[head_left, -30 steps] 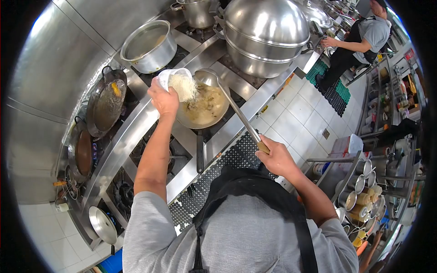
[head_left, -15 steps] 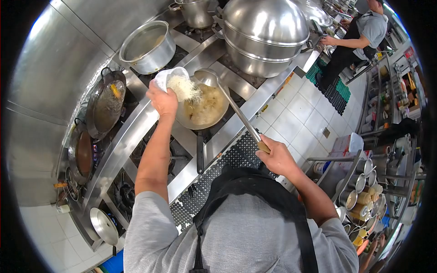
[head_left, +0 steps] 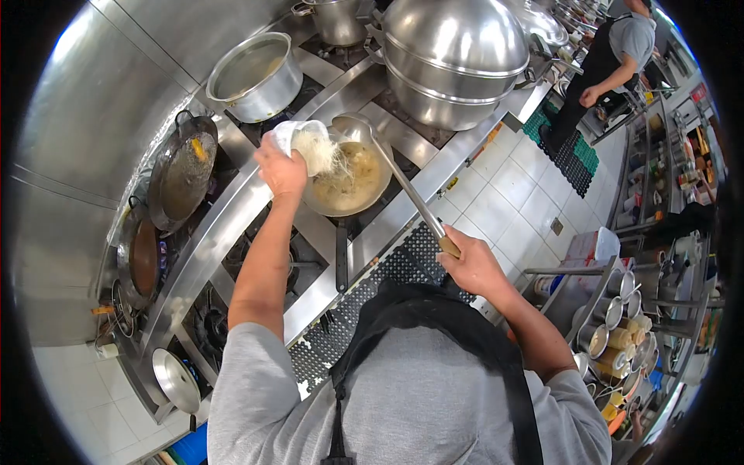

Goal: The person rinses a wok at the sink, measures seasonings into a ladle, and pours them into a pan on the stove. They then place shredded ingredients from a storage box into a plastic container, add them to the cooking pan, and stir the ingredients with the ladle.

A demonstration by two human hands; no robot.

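Note:
My left hand (head_left: 280, 169) grips a white container (head_left: 288, 133), tilted over the left side of a frying pan (head_left: 369, 203). Thin pale noodle-like strands (head_left: 316, 153) lie at its mouth and hang over the pan's edge. Cloudy liquid with brownish bits (head_left: 358, 172) fills the pan, whose black handle (head_left: 341, 256) points toward me. My right hand (head_left: 470, 262) is closed round the wooden end of a long metal ladle (head_left: 411, 191). The ladle's bowl (head_left: 353, 127) is at the pan's far rim, beside the container.
Behind the pan stand a large domed steamer (head_left: 456, 62) and an open pot (head_left: 254, 76). Two dark woks (head_left: 183, 172) sit at the left. A person (head_left: 612, 70) stands at the far right. Shelving with metal cups (head_left: 612, 311) is at the right.
The strands hang a little further over the pan, while my hands have barely moved. The other person has drawn an arm back from the counter.

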